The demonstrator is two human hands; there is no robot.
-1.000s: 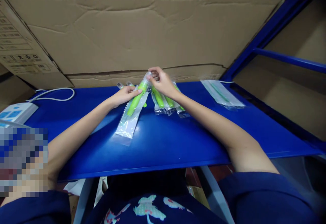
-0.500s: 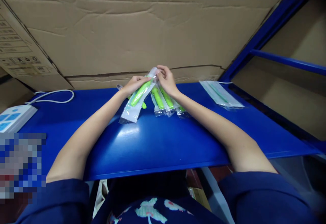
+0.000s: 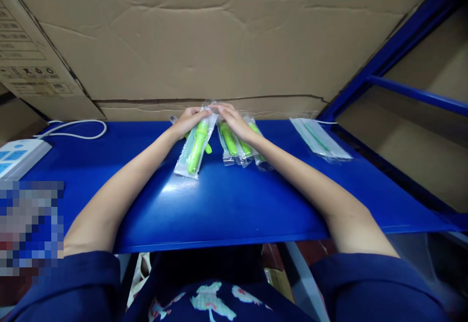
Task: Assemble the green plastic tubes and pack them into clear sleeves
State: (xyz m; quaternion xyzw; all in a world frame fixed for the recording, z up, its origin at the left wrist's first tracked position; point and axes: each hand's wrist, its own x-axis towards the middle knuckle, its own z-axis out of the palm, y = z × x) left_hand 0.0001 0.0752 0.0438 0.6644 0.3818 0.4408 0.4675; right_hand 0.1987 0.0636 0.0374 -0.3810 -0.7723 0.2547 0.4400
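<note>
A clear plastic bag with a green stick-shaped item lies flat on the blue table. My left hand presses its fingers on the bag's far end. My right hand meets it there, fingers laid over the same top edge and over a pile of similar bagged green items just to the right. Both hands look fairly flat on the packets; a pinch on the bag's edge is hard to rule out.
A second stack of clear bags lies at the far right of the table. A white power strip with its white cable sits at the left. Cardboard boxes wall the back; a blue rack frame runs along the right.
The bag was held up at an angle between both hands; it now lies flat on the table beside the pile, with both hands lowered onto its far end.
</note>
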